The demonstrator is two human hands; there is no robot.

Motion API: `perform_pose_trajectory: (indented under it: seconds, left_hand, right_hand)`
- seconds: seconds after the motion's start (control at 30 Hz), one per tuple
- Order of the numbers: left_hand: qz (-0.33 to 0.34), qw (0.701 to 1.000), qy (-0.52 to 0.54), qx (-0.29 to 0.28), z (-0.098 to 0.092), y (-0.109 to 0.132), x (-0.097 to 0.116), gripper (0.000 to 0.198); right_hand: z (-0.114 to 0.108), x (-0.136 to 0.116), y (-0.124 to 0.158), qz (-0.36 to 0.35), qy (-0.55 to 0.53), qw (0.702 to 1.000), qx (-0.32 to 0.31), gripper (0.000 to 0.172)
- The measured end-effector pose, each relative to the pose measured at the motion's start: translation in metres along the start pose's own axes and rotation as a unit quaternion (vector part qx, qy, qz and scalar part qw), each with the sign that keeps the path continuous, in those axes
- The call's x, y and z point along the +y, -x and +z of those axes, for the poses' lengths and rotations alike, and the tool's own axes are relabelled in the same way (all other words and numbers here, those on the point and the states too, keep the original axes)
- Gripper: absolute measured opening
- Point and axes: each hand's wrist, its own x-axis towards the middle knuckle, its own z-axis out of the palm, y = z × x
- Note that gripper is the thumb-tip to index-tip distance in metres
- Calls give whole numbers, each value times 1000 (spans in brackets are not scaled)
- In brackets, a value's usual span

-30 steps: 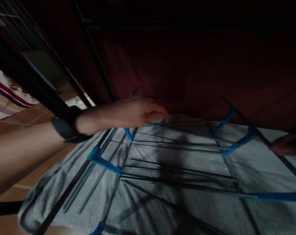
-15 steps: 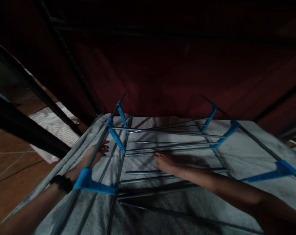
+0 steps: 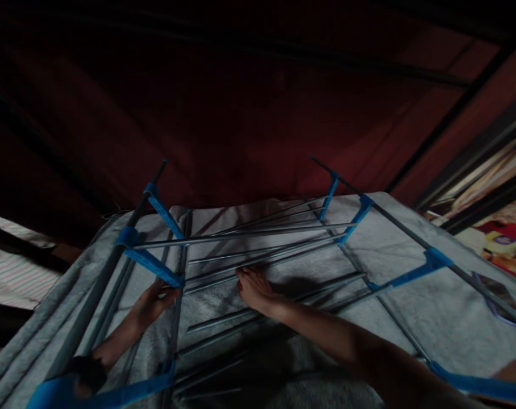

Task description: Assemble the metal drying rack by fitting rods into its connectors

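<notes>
A partly assembled rack of grey metal tubes and blue plastic brackets lies on a grey blanket (image 3: 411,244). My left hand (image 3: 155,304), with a dark band at the wrist, reaches under the left upper pole (image 3: 98,284). Its fingers close at the lower end of a blue bracket (image 3: 151,266), where that meets the lower left pole. In the middle of the rack, my right hand (image 3: 253,287) is closed around a thin metal crossbar (image 3: 211,282); its palm side is hidden. Several other crossbars lie between the sides, some slanted.
Behind the blanket hangs a dark red cloth (image 3: 249,147) with dark frame bars. A striped cloth (image 3: 11,267) lies at the far left. On the right are a flat card-like item (image 3: 499,298) and a colourful printed item (image 3: 509,244).
My view has swung to the right. My left hand has moved from open beside the upper pole to the bracket's lower end. My right hand stays at the crossbars.
</notes>
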Motion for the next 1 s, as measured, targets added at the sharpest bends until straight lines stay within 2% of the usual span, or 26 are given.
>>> perform_pose_trajectory:
  seconds: [0.13, 0.27, 0.37, 0.5, 0.6, 0.77, 0.9, 1.0]
  left_hand:
    - [-27, 999, 18, 6, 1, -6, -6, 66]
    - [-27, 999, 36, 23, 4, -7, -10, 72]
    - [-5, 999, 26, 19, 7, -2, -6, 60]
    - [-5, 1000, 9, 11, 10, 3, -3, 33]
    - [-7, 1000, 16, 3, 10, 5, -4, 20]
    - [25, 998, -49, -11, 9, 5, -4, 11]
    - [26, 996, -82, 8, 8, 1, -4, 3]
    - [25, 996, -89, 14, 8, 1, -3, 6]
  right_hand:
    - [11, 1, 2, 14, -29, 999, 18, 56]
    - [13, 0, 5, 9, 26, 999, 26, 59]
    - [13, -2, 6, -12, 62, 998, 2, 53]
    - [16, -9, -3, -60, 53, 997, -19, 44]
    - [17, -18, -12, -96, 65, 993, -25, 39]
    - [14, -27, -22, -127, 104, 986, -29, 38]
    - [12, -26, -25, -104, 115, 988, -23, 39]
    - [15, -26, -26, -82, 116, 990, -9, 34]
